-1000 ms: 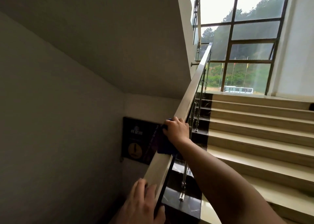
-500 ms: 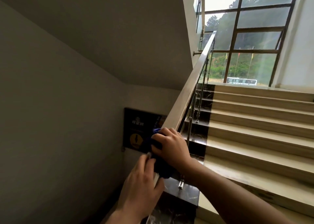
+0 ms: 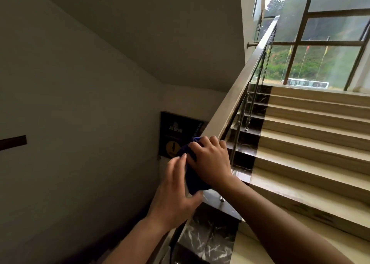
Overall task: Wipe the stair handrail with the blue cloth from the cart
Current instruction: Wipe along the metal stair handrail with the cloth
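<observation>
Cloth (image 3: 192, 180) sits bunched on the handrail (image 3: 240, 87) low down, right hand (image 3: 210, 163) curled tight over it. Left hand (image 3: 176, 191) lies against the cloth; pinching or not, can't tell. Wiping looks underway, with the long upper rail likely left.

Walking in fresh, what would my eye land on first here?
The two hands meeting low in the middle: the right hand grips a blue cloth against the handrail, and the left hand touches the cloth from the wall side. Beyond them, the rail slopes up to the right toward a big bright window above pale stairs.
</observation>
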